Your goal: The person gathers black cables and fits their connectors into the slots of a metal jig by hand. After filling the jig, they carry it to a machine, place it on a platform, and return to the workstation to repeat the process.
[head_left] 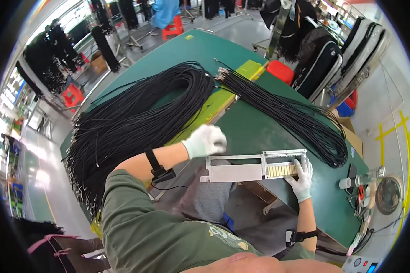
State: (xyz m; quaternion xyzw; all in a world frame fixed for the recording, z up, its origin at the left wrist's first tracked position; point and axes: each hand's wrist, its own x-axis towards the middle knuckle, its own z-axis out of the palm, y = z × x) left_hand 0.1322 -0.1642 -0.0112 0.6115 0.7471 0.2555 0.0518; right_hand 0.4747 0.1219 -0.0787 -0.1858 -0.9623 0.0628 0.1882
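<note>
Closest to the camera is the person's green sleeve [146,227], at the bottom of the view; from there I go left to right. Far left on the green tabletop [255,132] lies a big bundle of black cables [136,123], spread in a long curve, with its many ends fanned out toward the lower left edge; a yellow-green strip [216,102] runs under its right side. Next comes the left hand [206,141], in a white glove, raised over the tabletop edge just above the left end of a grey metal fixture [241,170]; the fingers are curled together, but the hand is blurred and I cannot tell if it holds something; a black wrist strap [156,164] sits on this forearm. The metal fixture lies flat at the near edge of the tabletop, between the two hands; its right part carries a row of small yellowish slots [282,170]. The right hand [301,178], also in a white glove, rests on the right end of the fixture with fingers open and laid flat, not closed around it. Further right and above lies a smaller bundle of black cables [287,113], looped near the right edge; at the far right stand a small white cup [345,183] and a round fan [389,194].
</note>
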